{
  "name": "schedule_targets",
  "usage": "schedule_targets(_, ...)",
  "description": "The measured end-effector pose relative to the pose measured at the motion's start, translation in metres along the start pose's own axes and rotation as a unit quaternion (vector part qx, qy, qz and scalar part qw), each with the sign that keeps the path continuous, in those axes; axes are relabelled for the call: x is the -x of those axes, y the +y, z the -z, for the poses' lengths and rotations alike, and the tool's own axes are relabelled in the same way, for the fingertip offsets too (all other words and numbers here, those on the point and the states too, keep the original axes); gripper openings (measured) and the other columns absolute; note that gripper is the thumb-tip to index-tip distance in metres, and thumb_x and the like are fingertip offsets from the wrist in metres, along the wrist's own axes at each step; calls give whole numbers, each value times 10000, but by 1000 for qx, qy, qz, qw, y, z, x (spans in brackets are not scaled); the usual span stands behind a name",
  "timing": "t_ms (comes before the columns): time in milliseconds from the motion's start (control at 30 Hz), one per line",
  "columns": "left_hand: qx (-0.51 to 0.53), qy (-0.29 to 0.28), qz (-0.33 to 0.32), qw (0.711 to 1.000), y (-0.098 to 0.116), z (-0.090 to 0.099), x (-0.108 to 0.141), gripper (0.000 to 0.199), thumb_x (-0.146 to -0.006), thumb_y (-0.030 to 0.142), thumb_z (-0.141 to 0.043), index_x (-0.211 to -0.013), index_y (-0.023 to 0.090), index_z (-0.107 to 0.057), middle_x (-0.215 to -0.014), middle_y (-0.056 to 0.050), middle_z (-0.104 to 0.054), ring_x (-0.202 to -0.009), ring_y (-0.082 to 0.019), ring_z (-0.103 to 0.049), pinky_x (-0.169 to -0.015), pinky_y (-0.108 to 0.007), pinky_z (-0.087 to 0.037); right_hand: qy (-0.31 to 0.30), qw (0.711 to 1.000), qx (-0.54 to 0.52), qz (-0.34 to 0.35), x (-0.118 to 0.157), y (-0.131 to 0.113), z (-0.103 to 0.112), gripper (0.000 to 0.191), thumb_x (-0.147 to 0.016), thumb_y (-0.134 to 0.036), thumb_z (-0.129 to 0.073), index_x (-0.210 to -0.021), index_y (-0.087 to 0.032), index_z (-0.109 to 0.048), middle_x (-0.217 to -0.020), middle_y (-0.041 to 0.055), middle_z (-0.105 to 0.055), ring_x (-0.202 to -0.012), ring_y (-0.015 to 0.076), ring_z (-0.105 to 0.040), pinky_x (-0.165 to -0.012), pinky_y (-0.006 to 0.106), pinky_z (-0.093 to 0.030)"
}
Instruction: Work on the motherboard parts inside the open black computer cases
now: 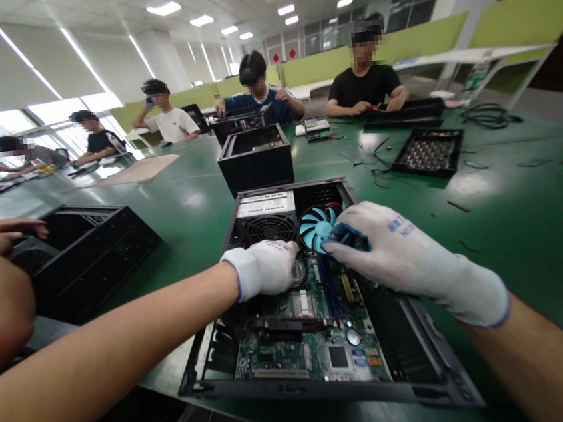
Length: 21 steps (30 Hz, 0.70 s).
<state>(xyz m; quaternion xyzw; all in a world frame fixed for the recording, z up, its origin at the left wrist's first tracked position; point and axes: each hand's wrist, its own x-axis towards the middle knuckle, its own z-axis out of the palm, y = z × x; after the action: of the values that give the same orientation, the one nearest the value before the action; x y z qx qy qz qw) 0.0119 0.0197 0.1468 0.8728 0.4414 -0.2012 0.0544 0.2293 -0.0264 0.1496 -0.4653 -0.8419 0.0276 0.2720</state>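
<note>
One bare hand of another person is at the left edge of the frame, beside a black case; at the centre, the left hand in a white glove is over an open computer case, its fingers curled, just below the power supply; its fingertips are partly hidden, so I cannot tell whether it holds something; slightly right of centre, the blue fan is above the green motherboard; the right hand, also gloved, has it pinched at its right edge, thumb and fingers nearly closed; farther right, a black tray lies on the green table.
</note>
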Motion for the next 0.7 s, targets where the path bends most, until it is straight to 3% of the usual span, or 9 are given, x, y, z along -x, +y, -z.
schedule_targets(100,-18,-34,-12,999,-1,-11,-25,452,-843,245,-653,-1274,123,-601,-1271,-194,-702,-1132,-345,-713,-938,-416,-589,0,1000,0,6,2,2,-1,364,-995,-522,-574,-921,-182,-681,-929,83,-671,-899,245,-579,-836,379,-433)
schedule_targets(233,-19,-45,-20,999,-1,-26,-40,550,-799,213,-692,-1335,153,-584,-1279,-166,-714,-1132,-338,-716,-944,-411,-591,-8,1000,12,10,1,2,-1,375,-999,-524,-563,-918,-177,-682,-938,97,-668,-905,252,-577,-838,385,-430)
schedule_targets(700,-28,-3,-2,1000,-7,-26,-41,529,-801,288,-718,-1298,134,-626,-1277,-177,-707,-1163,-353,-700,-996,-423,-583,-3,1000,6,12,2,2,-1,409,-1008,-535,-541,-917,-165,-690,-946,108,-680,-912,254,-592,-836,379,-428)
